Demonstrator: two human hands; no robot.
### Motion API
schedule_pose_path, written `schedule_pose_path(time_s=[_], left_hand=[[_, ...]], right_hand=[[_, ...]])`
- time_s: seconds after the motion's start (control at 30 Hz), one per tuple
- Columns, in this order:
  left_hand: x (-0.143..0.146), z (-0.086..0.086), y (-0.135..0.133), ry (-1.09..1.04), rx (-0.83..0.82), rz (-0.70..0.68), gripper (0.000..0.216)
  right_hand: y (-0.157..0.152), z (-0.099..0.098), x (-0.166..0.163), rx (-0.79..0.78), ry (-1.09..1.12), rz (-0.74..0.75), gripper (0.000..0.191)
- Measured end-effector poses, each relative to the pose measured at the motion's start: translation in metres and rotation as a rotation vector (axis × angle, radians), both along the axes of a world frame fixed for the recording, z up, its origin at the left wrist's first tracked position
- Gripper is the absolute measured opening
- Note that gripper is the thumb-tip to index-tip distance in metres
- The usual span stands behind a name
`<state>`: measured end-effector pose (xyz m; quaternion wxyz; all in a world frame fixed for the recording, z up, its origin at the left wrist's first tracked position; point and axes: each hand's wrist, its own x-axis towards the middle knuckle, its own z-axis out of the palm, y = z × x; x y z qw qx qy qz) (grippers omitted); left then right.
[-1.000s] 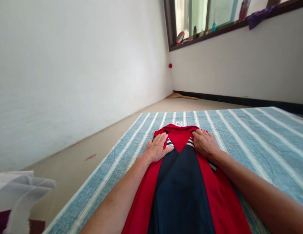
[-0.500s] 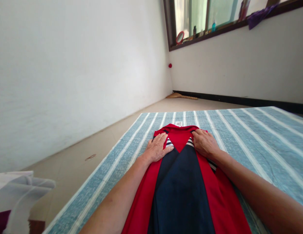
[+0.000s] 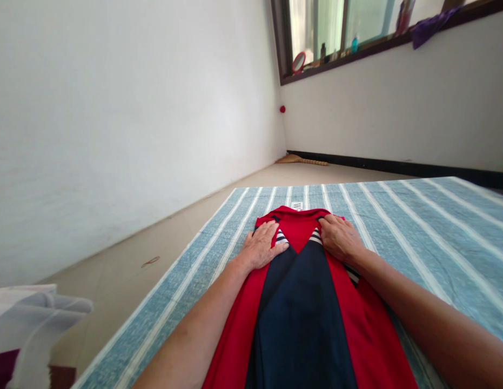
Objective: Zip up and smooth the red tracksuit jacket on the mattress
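A red and navy jacket (image 3: 303, 313) lies lengthwise on a blue-and-white striped cloth (image 3: 429, 227), its red collar end (image 3: 302, 215) at the far side. Navy fabric runs down the middle between red sides, with black-and-white striped bits near both hands. My left hand (image 3: 262, 246) rests on the upper left part, fingers stretched forward and thumb spread inward. On the upper right part is my right hand (image 3: 341, 236), its fingers bent and closed on the fabric; its fingertips are partly hidden. The jacket's near end runs out of view.
White, sheer fabric (image 3: 28, 319) hangs at the lower left. A thin loop (image 3: 149, 262) lies on the tiled floor, and a broom (image 3: 295, 159) lies by the far wall. Small bottles, a red-rimmed mirror (image 3: 299, 62) and a purple cloth (image 3: 431, 28) are on the window sill.
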<state>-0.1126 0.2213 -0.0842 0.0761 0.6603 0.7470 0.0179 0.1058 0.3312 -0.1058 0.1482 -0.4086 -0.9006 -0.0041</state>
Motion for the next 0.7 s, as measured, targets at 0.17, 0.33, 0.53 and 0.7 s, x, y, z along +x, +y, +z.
schedule_pose_path(time_s=[0.17, 0.33, 0.53, 0.7], left_hand=[[-0.0010, -0.0005, 0.0001, -0.003, 0.011, -0.006, 0.075], [-0.0016, -0.0003, 0.0009, 0.000, 0.015, -0.012, 0.076], [-0.0014, -0.0004, 0.0005, -0.003, 0.016, -0.015, 0.076], [-0.0019, -0.0009, 0.0004, -0.004, 0.020, -0.014, 0.075]], right_hand=[[-0.0004, 0.0010, 0.0003, -0.004, 0.000, 0.004, 0.029], [0.0002, 0.0002, -0.0002, -0.004, 0.004, 0.004, 0.029], [0.0002, 0.0000, 0.0002, -0.008, -0.001, 0.007, 0.028], [0.0001, -0.0002, -0.0001, 0.005, 0.004, 0.008, 0.028]])
